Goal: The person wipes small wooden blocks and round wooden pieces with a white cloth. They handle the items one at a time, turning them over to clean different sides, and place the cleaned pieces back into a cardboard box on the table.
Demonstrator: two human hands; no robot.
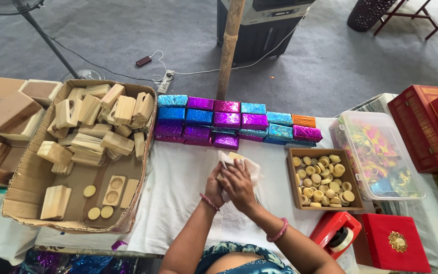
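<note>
Your left hand (214, 185) and right hand (238, 183) press together, fingers clenched around a crumpled white cloth (240, 165) covering a pale block.

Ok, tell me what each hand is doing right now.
Left hand: closed on the white cloth, with a small wooden piece inside it.
Right hand: closed over the same cloth.

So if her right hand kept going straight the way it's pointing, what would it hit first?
After the white cloth it holds, the right hand, pointing up and away, would probably meet the shiny purple wrapped box first; depth is uncertain.
</note>
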